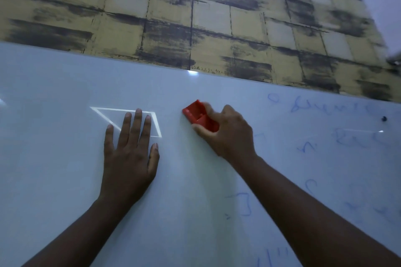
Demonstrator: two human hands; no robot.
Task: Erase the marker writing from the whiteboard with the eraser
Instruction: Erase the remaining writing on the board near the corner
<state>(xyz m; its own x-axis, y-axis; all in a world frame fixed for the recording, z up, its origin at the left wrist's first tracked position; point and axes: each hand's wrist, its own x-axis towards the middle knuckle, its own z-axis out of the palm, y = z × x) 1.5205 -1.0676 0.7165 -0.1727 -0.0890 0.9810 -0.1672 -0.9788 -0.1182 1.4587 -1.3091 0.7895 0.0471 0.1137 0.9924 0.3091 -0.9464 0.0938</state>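
Eraser point(200, 116) gripped in right hand point(230, 134), on whiteboard point(65, 169); left hand point(130, 158) flat, fingers spread, beside it.

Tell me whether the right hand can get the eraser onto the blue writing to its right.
Probably yes: the right hand grips the eraser against the whiteboard, and only bare board lies between it and the blue writing.

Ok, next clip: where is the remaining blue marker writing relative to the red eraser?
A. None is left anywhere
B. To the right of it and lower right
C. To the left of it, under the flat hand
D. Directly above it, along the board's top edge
B: the faint blue writing sits on the whiteboard right and lower right of the eraser gripped by the right hand; the board around the flat left hand shows none.
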